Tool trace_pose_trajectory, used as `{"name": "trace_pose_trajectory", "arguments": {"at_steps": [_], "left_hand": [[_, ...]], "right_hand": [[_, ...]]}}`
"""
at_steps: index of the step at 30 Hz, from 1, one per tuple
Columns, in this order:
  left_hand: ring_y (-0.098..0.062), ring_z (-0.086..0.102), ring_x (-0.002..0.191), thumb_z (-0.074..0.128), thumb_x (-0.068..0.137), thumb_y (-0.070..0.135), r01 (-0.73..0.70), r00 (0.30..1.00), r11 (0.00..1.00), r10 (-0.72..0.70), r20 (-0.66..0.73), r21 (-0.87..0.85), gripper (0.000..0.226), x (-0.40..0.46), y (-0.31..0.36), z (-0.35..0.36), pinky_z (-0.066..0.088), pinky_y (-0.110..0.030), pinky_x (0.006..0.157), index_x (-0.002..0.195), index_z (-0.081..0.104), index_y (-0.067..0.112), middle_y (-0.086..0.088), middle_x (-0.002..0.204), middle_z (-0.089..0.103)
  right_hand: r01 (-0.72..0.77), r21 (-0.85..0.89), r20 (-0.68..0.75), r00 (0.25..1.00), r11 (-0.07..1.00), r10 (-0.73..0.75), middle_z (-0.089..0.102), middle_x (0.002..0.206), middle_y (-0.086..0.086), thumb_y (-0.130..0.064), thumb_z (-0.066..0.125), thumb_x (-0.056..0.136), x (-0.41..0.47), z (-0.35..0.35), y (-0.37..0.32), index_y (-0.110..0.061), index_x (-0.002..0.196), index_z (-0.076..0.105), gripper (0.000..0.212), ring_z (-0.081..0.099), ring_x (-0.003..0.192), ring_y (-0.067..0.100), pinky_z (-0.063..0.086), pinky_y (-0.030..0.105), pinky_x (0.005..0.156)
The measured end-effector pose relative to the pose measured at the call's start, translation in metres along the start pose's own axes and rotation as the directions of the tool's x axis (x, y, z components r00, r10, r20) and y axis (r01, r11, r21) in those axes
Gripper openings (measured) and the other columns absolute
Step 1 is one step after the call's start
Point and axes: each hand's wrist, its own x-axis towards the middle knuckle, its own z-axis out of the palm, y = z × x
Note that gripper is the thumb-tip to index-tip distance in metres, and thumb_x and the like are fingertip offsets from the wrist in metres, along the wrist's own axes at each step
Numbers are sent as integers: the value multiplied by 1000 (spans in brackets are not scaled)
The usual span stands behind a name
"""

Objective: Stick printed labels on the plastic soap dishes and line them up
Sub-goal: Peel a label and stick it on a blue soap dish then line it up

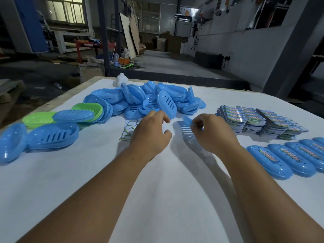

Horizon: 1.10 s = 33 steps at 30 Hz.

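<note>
Gripping a blue soap dish (186,130), right hand (212,132) fingers (196,124) curl over its rim.

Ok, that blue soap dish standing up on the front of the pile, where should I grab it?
Pinch the upright blue soap dish across its long rims near the raised top end, coming from above. It leans on the pile, slotted face toward you, so that end is free.

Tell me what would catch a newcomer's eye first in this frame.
A big heap of blue soap dishes fills the table's far middle, with two green dishes at its left. Stacks of printed labels sit at the right, above a row of labelled dishes. In the centre, the right hand grips a blue dish.
</note>
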Motion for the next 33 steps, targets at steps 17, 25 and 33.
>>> {"name": "trace_pose_trajectory", "arguments": {"at_steps": [17, 25, 33], "left_hand": [[-14, 45, 121, 72, 80, 56, -208, 958, 975, 187, 217, 78, 60, -1, -3, -1, 36, -28, 98, 131, 51, 33, 8, 133, 51], [-16, 48, 115, 64, 82, 64, -154, 952, 970, 95, 293, 186, 54, -2, -3, -1, 41, -35, 95, 127, 53, 37, 6, 122, 52], [-15, 44, 117, 61, 78, 73, -136, 956, 964, 67, 285, 230, 55, -3, -2, -4, 38, -35, 96, 121, 53, 39, 8, 119, 52]], "right_hand": [[-280, 411, 212, 955, 868, 208, 43, 58, 6, -23, 50, 101, 8, 5, -1, -2, 71, 58, 37, 37, 55, 23, 33, 31, 59], [-98, 128, 86, 992, 987, 87, 74, 92, 4, -24, 58, 96, 2, 9, -1, -12, 92, 76, 22, 65, 86, 25, 52, 35, 73], [-298, -60, -247, 929, 953, 275, 50, 136, 16, -26, 59, 94, 7, -16, 24, -13, 132, 58, 40, 50, 120, 41, 44, 44, 92]]}}
